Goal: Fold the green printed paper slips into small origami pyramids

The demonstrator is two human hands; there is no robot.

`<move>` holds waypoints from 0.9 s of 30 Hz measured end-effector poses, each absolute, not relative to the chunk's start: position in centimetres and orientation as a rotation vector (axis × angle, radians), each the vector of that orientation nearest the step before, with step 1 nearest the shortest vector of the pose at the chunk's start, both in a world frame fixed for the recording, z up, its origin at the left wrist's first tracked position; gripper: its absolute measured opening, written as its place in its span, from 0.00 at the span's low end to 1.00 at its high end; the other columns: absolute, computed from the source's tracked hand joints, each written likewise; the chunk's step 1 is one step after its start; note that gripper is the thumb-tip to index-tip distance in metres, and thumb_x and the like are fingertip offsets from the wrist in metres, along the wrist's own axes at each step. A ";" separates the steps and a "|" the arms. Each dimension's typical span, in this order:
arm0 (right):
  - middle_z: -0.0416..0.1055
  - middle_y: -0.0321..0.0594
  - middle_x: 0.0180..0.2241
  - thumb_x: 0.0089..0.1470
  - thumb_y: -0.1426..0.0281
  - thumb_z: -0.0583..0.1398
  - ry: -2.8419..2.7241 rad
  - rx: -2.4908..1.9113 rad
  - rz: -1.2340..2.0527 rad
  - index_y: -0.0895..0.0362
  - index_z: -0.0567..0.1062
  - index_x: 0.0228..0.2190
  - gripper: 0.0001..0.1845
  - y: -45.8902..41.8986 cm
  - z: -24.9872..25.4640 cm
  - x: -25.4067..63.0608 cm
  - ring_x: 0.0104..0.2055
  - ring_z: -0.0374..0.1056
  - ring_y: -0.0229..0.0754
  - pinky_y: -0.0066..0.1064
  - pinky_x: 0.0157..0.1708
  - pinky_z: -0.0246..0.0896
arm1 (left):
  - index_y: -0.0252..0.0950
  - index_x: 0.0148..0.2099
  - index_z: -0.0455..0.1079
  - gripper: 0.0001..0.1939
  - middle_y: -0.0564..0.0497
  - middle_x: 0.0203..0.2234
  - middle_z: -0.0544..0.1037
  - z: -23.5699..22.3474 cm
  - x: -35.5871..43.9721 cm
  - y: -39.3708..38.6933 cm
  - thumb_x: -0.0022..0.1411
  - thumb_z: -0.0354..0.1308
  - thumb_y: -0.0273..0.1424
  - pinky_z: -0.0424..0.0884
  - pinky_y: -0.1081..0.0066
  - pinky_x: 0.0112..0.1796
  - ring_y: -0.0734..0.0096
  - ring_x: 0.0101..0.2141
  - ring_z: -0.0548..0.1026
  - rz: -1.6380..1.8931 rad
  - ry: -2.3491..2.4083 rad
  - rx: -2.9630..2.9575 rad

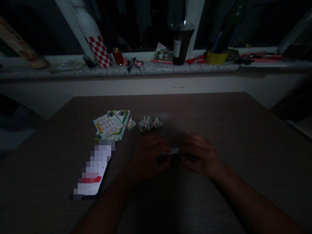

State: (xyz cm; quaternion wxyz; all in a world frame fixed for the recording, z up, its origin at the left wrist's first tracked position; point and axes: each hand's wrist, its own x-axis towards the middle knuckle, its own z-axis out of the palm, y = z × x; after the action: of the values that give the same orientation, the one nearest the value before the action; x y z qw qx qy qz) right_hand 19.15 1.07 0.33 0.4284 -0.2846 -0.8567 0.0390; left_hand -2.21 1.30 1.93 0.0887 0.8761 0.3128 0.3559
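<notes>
A wide, dark brown wood-grain table (pixel 209 110) stands in dim light, with a long, speckled grey stone windowsill (pixel 158 69) past its far side. Over the near middle of the table, two bare hands face each other: the left hand (pixel 151 154) and the right hand (pixel 198 152) are both curled nearly closed, fingertips pinching one small thing between them. To the left lies a dark-edged phone with a lit white screen (pixel 95 189). Just beyond it is a loose pile of green-and-white printed paper leaflets (pixel 109 125), flat and seemingly unused. Right of the pile, four small, pointed folded-paper shapes (pixel 158 123) sit in a row, apparently finished. Smallest is the thin, pale paper strip (pixel 175 151) held between the hands, mostly hidden by fingers; it looks like a piece partway through folding
</notes>
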 end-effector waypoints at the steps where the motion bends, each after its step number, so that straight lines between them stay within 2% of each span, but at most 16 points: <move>1: 0.72 0.39 0.27 0.45 0.78 0.62 -2.147 -0.716 0.090 0.55 0.72 0.30 0.08 1.1 0.3 19.1 0.32 0.67 0.42 0.37 0.34 0.64 | 0.36 0.36 0.69 0.06 0.49 0.34 0.76 1.9 -2.1 1.2 0.54 0.59 0.25 0.68 0.65 0.42 0.68 0.37 0.72 1.053 0.937 2.605; 8: 0.72 0.39 0.28 0.48 0.76 0.61 -2.172 -0.694 0.080 0.55 0.72 0.30 0.06 0.9 0.1 18.5 0.33 0.67 0.42 0.37 0.35 0.65 | 0.35 0.31 0.68 0.01 0.49 0.30 0.74 1.6 -1.1 1.0 0.54 0.57 0.26 0.66 0.66 0.38 0.68 0.34 0.70 1.011 0.945 2.617; 14: 0.73 0.39 0.29 0.48 0.76 0.62 -2.166 -0.651 0.058 0.55 0.72 0.30 0.05 0.9 -0.2 18.3 0.34 0.68 0.42 0.37 0.35 0.65 | 0.35 0.30 0.67 0.01 0.49 0.28 0.73 1.5 -0.9 1.2 0.51 0.57 0.26 0.66 0.67 0.35 0.68 0.32 0.70 0.982 0.950 2.630; 27: 0.73 0.38 0.27 0.45 0.79 0.62 -2.097 -0.708 0.084 0.55 0.73 0.29 0.08 1.0 1.0 19.7 0.32 0.69 0.43 0.37 0.34 0.64 | 0.36 0.29 0.67 0.03 0.51 0.28 0.73 2.5 -3.8 2.3 0.49 0.58 0.24 0.67 0.68 0.36 0.68 0.33 0.71 0.962 1.109 2.588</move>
State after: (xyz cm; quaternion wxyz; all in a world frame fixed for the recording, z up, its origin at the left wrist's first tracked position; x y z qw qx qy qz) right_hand 19.71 1.04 0.97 0.4470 -0.2858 -0.8470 0.0338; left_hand -3.85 2.28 2.46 0.0829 0.8667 0.3715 0.3223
